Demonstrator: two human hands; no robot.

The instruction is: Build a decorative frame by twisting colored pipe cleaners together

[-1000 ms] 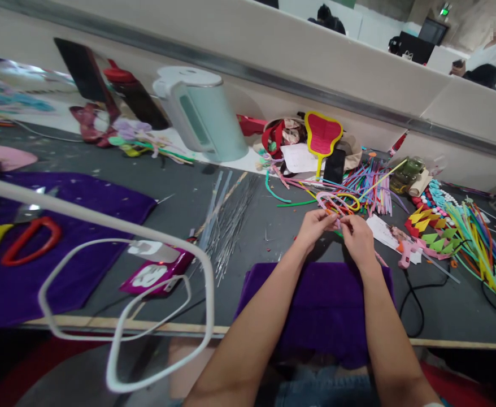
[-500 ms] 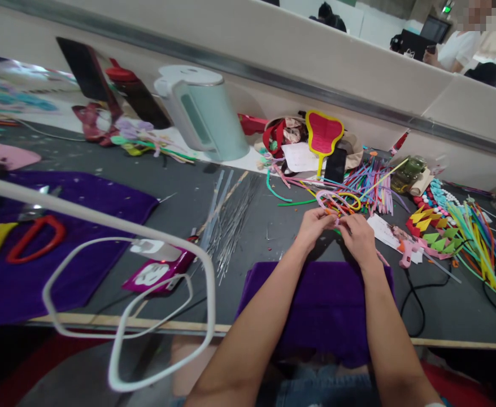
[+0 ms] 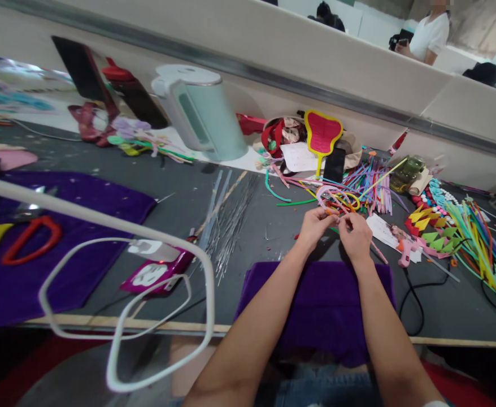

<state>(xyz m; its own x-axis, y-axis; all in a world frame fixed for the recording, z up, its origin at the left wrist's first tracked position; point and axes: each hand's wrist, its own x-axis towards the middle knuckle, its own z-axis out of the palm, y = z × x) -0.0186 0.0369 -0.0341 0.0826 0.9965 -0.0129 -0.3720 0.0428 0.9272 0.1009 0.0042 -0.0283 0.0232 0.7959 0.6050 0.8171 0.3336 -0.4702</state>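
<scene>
Together, the left hand [image 3: 313, 226] and the right hand [image 3: 355, 236] meet over the grey table [image 3: 175, 192], their fingertips almost touching. Both are curled tight, thumb pressed to forefinger, and they pinch the near end of a bunch of pipe cleaners [image 3: 339, 200] bent into pink, yellow and orange loops. The loops rest on the table just beyond the fingers and point away from the person.

Under the wrists and forearms lies a purple cloth [image 3: 316, 305] that hangs over the table's near edge. Just right of the right hand are a white card [image 3: 381, 229] and a pink glue gun [image 3: 404, 254], with a black cord [image 3: 413, 308] curling toward the edge. Behind the loops is a loose heap of straight coloured stems [image 3: 373, 183], and next to it a black phone [image 3: 335, 165] and a red paddle with a yellow rim [image 3: 322, 133].

To the left of the hands, a spread of thin metal wires [image 3: 231, 220] fans across the table. Farther left are a pink device [image 3: 155, 274], a larger purple cloth [image 3: 70, 243] and, at the back, a pale green kettle [image 3: 201, 113]. A white cable [image 3: 125, 322] loops across the foreground. Beyond the partition [image 3: 358, 62], a person in a white shirt [image 3: 428, 34] stands well apart.
</scene>
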